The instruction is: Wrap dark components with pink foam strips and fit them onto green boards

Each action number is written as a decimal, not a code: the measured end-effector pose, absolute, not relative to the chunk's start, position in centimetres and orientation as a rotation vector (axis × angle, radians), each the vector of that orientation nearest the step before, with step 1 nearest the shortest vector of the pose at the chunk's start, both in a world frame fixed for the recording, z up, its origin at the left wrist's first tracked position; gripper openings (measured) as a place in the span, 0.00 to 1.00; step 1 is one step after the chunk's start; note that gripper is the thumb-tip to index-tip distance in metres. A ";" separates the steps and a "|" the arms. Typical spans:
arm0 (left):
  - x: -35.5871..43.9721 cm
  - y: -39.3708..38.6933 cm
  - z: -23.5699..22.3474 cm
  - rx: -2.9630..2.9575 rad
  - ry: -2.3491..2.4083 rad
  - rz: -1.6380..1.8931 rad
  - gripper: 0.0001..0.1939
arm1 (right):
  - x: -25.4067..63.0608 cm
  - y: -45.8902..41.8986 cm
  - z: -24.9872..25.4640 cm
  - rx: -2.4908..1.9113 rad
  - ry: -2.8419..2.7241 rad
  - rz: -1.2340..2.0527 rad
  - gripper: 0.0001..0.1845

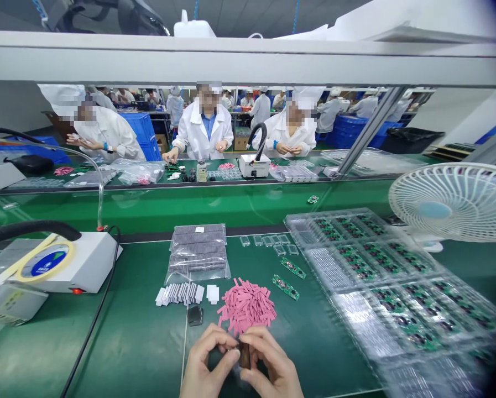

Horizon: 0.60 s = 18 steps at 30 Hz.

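At the bottom middle, my right hand (275,362) grips a small dark rectangular piece (245,355) between fingers and thumb. My left hand (210,359) is closed in a pinch at that piece's left edge; what lies between its fingertips is too small to make out. Just beyond my fingers is a heap of pink strips (248,304). Left of the heap lie a square black piece (195,315), a row of white-and-grey flat pieces (179,294) and a few white pieces (213,294). Two green circuit boards (286,287) rest to the right of the heap.
Clear trays of circuit boards (355,265) fill the right side, near a white fan (447,204). Behind the heap are a bag of grey strips (198,254) and small clear frames (268,241). A white machine (82,265) with a black cable stands left. Co-workers (206,124) sit opposite.
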State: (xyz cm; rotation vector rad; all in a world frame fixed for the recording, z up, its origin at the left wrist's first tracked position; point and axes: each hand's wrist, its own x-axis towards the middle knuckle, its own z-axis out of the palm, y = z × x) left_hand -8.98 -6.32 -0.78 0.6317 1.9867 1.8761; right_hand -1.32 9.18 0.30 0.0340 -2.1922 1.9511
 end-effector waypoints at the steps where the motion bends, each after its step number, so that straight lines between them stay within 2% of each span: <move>1: -9.0 -6.3 -0.8 0.631 1.991 1.872 0.09 | -1.4 9.1 0.3 0.039 -2.190 1.952 0.18; 15: -9.2 -6.5 -1.4 0.406 1.882 1.785 0.13 | -0.8 9.4 -0.4 0.118 -2.220 1.949 0.22; 18: -9.5 -6.7 -1.7 0.384 1.827 1.724 0.14 | -0.8 9.0 -0.8 0.103 -2.163 2.001 0.21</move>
